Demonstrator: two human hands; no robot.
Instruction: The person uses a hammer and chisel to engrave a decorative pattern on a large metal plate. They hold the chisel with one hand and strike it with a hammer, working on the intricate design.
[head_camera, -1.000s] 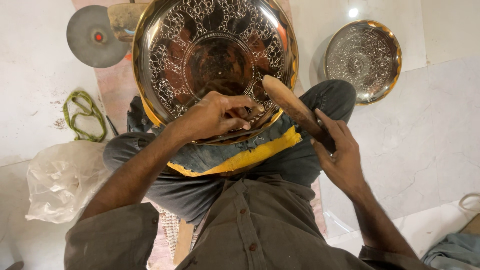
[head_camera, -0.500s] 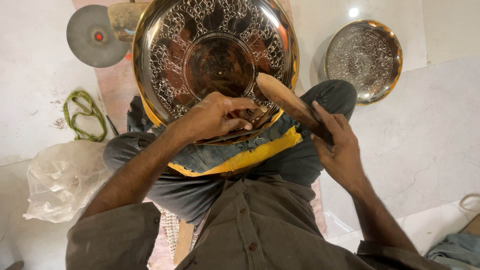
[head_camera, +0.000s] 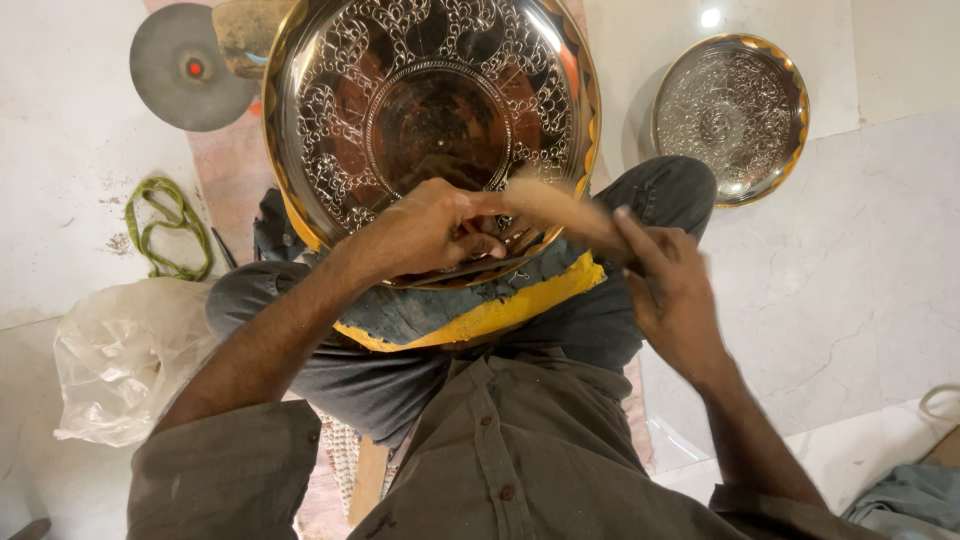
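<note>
We see a large round engraved brass tray (head_camera: 430, 120) resting tilted on the seated person's lap, its near rim lying over a blue cloth with a yellow edge (head_camera: 480, 310) spread across the knees. The tray's face is cut with looping, lace-like patterns around a plain dark centre, and its rim shines gold.

At the near rim of the tray the left hand (head_camera: 430, 228) lies with its fingers curled and the grip pressed together, as if pinching something small against the metal; what it pinches is hidden under the fingers, so we cannot tell its kind. Just beside it the right hand (head_camera: 672, 290) has its grip wrapped around the handle of a pale wooden tool (head_camera: 550, 205), which reaches across toward the left hand's fingertips. The tool and the right hand are blurred, so we cannot tell whether the tool's head touches the tray.

Farther out, on the pale marble floor (head_camera: 870, 230), a smaller engraved silver-coloured dish with a gold rim (head_camera: 730, 115) lies flat to the right of the knee, well apart from the large tray. To the upper left a grey round disc with a red centre (head_camera: 190, 68) lies on the floor, partly beside a brownish block (head_camera: 245, 30) that the tray's edge overlaps. On the left lie a coiled green cord (head_camera: 165, 228) and, nearer us, a crumpled clear plastic bag (head_camera: 125, 360).
</note>
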